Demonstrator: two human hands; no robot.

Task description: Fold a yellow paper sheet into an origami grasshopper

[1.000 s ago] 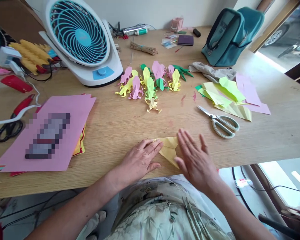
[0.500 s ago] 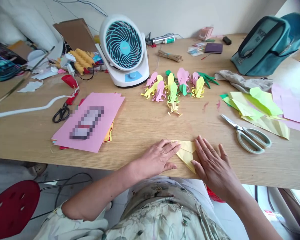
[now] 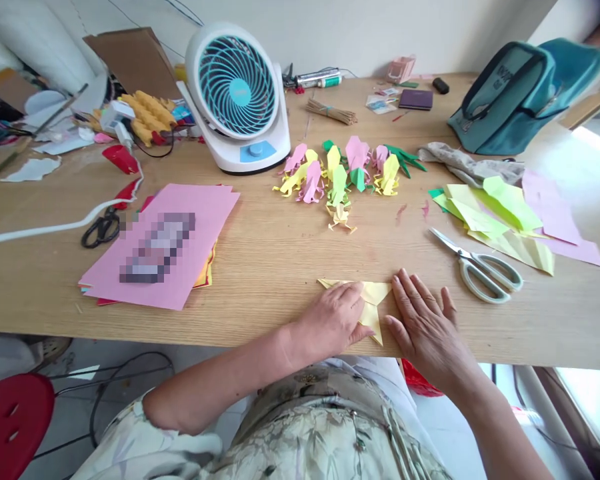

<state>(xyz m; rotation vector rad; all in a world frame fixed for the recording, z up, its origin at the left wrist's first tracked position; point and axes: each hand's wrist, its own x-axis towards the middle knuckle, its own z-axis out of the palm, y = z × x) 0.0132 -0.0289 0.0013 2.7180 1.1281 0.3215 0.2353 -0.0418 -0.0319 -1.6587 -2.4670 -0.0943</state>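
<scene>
A pale yellow folded paper lies near the table's front edge, with pointed corners to the left, the right and the front. My left hand covers its left half, fingers bent together over it and thumb at its lower part. Part of the paper is hidden under that hand. Flat on the table at the paper's right corner rests my right hand, fingers stretched out and thumb apart, holding nothing.
Beyond the hands stand several folded paper frogs. Scissors and loose coloured sheets lie to the right. Left are a pink paper stack, black-handled scissors and a fan. A teal bag stands back right.
My left hand has moved further over the paper and its fingers have bent. A left corner of the paper now shows. My right hand stays flat; the camera view has shifted slightly.
</scene>
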